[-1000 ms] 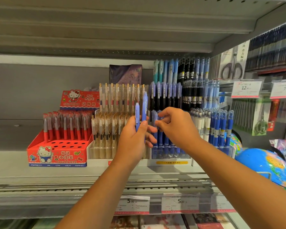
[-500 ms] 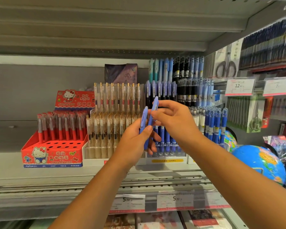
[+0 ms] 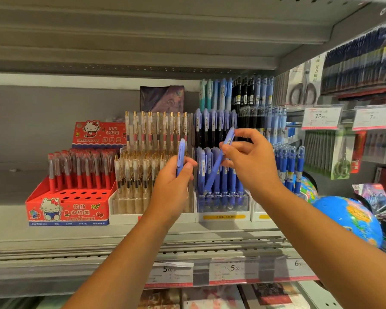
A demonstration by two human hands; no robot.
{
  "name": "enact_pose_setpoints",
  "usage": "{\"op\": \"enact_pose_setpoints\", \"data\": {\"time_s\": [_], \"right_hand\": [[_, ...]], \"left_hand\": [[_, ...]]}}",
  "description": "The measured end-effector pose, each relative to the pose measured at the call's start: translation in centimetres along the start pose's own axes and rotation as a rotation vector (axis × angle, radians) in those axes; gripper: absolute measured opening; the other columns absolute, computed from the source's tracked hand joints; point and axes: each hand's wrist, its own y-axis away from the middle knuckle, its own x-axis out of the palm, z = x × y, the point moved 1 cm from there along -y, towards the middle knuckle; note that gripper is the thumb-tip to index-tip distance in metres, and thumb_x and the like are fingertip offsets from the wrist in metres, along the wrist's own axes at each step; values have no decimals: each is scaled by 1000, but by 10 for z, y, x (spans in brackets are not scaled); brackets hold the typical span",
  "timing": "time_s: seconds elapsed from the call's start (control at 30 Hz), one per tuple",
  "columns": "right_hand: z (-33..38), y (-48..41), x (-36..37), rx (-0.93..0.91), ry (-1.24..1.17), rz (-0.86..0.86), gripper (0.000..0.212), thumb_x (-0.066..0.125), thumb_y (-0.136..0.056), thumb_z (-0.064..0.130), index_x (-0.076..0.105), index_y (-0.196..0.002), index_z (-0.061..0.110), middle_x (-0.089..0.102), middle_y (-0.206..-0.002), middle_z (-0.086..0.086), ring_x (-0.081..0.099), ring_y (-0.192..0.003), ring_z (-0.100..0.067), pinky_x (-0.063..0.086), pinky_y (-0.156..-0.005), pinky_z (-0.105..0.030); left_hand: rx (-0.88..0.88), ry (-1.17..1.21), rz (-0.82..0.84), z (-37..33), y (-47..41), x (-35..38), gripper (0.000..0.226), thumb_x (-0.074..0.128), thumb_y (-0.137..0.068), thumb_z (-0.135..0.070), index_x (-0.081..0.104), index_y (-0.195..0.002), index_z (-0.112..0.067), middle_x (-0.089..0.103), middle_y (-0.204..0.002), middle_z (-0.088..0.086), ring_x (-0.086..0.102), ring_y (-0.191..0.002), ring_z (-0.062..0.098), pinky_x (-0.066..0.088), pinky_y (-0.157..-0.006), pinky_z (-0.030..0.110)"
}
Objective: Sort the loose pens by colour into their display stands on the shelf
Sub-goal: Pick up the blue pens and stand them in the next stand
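Hands on pens: left hand (image 3: 173,186) tight round upright blue pen (image 3: 181,152), right hand (image 3: 254,163) round tilted blue pen (image 3: 214,171).

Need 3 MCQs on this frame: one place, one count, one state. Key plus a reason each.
1. Where does the red stand sit?
A) left of the gold-clip pen stand
B) right of it
C) stacked on it

2. How many pens does the left hand hold?
A) three
B) one
C) none

3. How is the pen in the right hand?
A) lying flat, let go
B) upright in a slot
C) tilted, pinched in the fingers

Key:
1 A: the red stand is the leftmost display.
2 B: a single blue pen rises from its grip.
3 C: the tilted pen slants in front of the blue stand.
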Motion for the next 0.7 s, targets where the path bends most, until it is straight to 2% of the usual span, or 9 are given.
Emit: {"op": "enact_pose_setpoints", "data": {"time_s": [0.1, 0.17, 0.27, 0.4, 0.5, 0.6, 0.7], "right_hand": [[-4, -3, -5, -48, 122, -51, 30, 67, -92, 12, 53, -113, 28, 68, -93, -5, 71, -81, -13, 60, -68, -28], [-7, -4, -6, -68, 184, -58, 31, 68, -91, 15, 52, -114, 29, 66, -95, -1, 70, -82, -13, 61, -71, -34], [-11, -4, -5, -93, 282, -32, 31, 68, -92, 18, 51, -113, 32, 63, -95, 4, 68, -81, -12, 60, -74, -39], [-16, -3, 0, -101, 366, 1, 30, 68, -92, 19, 50, -112, 31, 61, -91, 6, 66, -79, -13, 59, -73, -40], [-18, -3, 2, -95, 392, -1, 30, 69, -91, 18, 50, -110, 32, 60, -90, 9, 66, -76, -8, 60, -70, -38], [-18, -4, 3, -111, 427, 18, 30, 69, -91, 19, 51, -110, 32, 59, -91, 12, 65, -75, -7, 60, -69, -36], [-19, -5, 7, -114, 478, 64, 28, 70, -90, 19, 54, -112, 28, 60, -91, 10, 67, -76, -11, 60, -71, -39]], "left_hand": [[-17, 71, 28, -2, 1, 0, 25, 43, -104, -25, 62, -92, -15, 38, -62, -4, 29, -48, 9, 27, -45, 21], [-39, 147, 48, -3, 2, 1, 33, 33, -106, -25, 60, -91, -15, 39, -59, -4, 26, -49, 12, 18, -49, 30], [-59, 180, 43, -4, 2, 1, 39, 25, -107, -24, 58, -89, -13, 40, -54, -5, 24, -47, 13, 15, -50, 31], [-24, 103, 36, -5, 2, 1, 36, 30, -106, -17, 60, -87, -13, 36, -58, -1, 25, -48, 13, 21, -47, 30], [11, 14, 14, -6, 2, 0, 28, 44, -103, -17, 66, -87, -18, 41, -59, -2, 33, -47, 11, 31, -45, 23], [63, -35, 20, -5, 2, 0, 22, 53, -100, -21, 70, -87, -28, 54, -61, -14, 48, -54, 1, 41, -53, 12], [102, -53, 23, -5, 2, 1, 20, 58, -98, -21, 71, -93, -34, 65, -72, -19, 56, -66, -3, 47, -64, 10]]}}
